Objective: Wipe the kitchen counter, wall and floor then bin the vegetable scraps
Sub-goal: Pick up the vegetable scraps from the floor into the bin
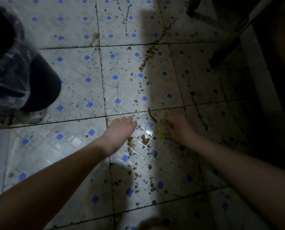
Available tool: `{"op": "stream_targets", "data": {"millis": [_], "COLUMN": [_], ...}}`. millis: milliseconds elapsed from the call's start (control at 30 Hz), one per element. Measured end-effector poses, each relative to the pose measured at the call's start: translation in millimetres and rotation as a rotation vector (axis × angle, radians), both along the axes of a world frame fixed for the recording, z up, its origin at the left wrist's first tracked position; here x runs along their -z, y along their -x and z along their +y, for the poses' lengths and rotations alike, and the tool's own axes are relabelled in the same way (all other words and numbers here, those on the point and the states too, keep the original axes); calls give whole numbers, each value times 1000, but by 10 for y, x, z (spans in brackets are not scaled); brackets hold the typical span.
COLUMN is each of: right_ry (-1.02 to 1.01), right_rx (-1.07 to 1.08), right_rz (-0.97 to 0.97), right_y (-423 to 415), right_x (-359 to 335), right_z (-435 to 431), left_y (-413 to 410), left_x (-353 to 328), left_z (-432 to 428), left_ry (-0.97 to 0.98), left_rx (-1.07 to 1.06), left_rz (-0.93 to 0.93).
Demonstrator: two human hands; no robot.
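While both your arms reach down over the floor, your left hand is released: fingers straight and together, palm down, holding nothing, low over a white tile with blue diamonds. Your right hand sits in shadow just right of it, fingers bent down toward the floor. It is at the scraps, but whether it is grasping any I cannot tell, since the picture is dim and blurred there. Those scraps are a small yellow-green smear on the floor, between your two hands and just beside the right fingertips. A thin green strip lies on the floor just beyond them, near the edge of the shadow. Brown and black spots cover the floor around both hands, thickest along the shadow line. At the far left stands a black bin, lined with a clear bag whose crumpled plastic drapes over its rim. Its inside is dark, and what it holds cannot be told. Dark furniture legs stand at the upper right, well apart from your hands.
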State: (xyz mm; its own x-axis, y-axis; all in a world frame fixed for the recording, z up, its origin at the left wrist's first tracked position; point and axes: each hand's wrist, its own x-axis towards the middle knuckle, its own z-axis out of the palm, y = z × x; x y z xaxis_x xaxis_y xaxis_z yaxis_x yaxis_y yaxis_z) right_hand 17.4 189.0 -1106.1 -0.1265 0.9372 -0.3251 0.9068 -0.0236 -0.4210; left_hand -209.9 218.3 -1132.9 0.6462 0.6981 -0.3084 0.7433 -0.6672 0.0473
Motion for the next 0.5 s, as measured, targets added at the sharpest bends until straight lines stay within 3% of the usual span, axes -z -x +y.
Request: {"op": "stream_targets", "data": {"millis": [500], "right_ry": [43], "right_rx": [-23], "right_rz": [89], "right_y": [313], "right_x": [124], "right_z": [246], "left_y": [33], "left_x": [-30], "left_z": [9], "left_ry": [30], "left_rx": [-67], "left_rz": [-131]}}
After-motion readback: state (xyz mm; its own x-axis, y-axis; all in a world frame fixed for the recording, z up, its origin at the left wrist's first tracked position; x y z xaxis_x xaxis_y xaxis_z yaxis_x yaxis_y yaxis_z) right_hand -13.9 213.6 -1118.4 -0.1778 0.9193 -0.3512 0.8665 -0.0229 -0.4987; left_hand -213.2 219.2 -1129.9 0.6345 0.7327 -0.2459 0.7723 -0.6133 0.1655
